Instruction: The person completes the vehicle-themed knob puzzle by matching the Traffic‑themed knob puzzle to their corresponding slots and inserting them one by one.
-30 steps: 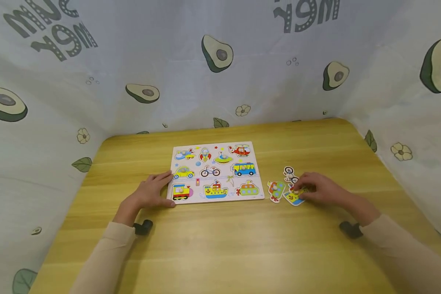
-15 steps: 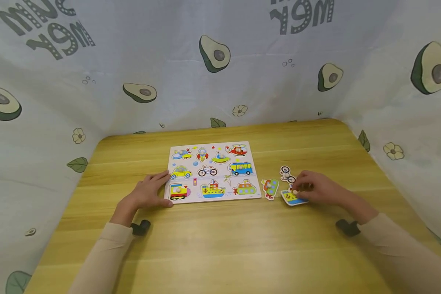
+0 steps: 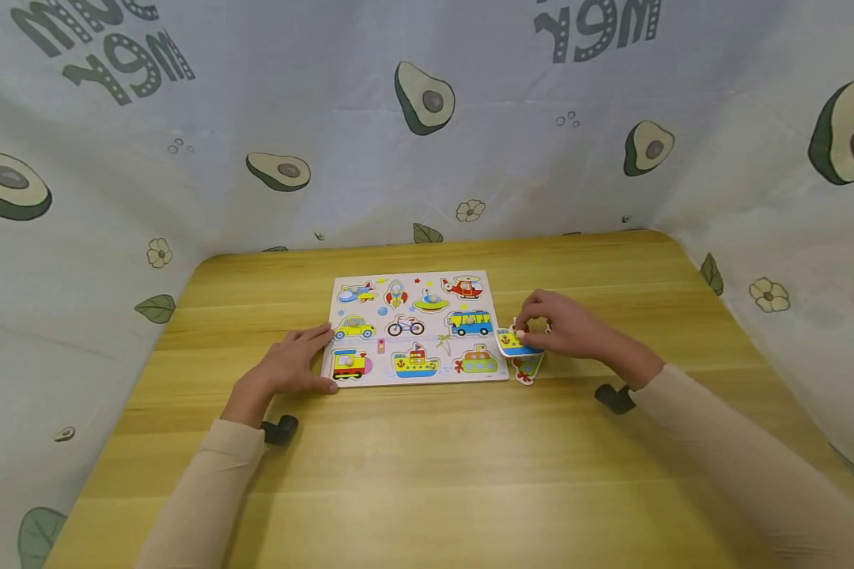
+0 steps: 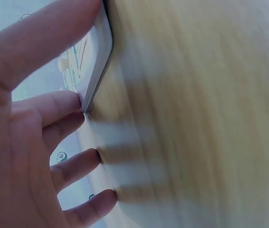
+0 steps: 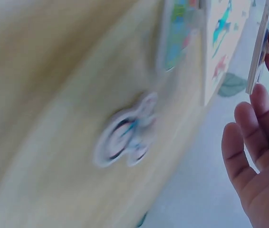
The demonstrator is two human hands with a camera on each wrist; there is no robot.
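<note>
My left hand (image 3: 292, 365) rests against the left side of the white wooden peg puzzle board (image 3: 447, 368). Its thumb (image 4: 53, 35) and index finger (image 4: 53, 105) touch the board's edge by the corner, the other fingers spread on the table. My right hand (image 3: 565, 328) pinches the small knob of a ship puzzle piece (image 3: 508, 345), tilted above the table at the board's right edge. Below it, partly covered, a green submarine puzzle piece (image 3: 527, 371) lies on the table. A bicycle puzzle piece (image 5: 125, 135) lies flat in the right wrist view, mostly hidden behind the hand in the head view.
Vehicle pieces with knobs, such as the bus (image 3: 470, 322) and car (image 3: 354, 327), sit in the board. Bicycle, ship and submarine pictures show there without knobs. A wood-grain table (image 3: 427, 466) carries everything. An avocado-print cloth (image 3: 356, 118) hangs behind and at both sides.
My right hand has lifted the ship piece and carried it left and away from me, over the submarine piece to the board's right edge. The left hand stays at the board.
</note>
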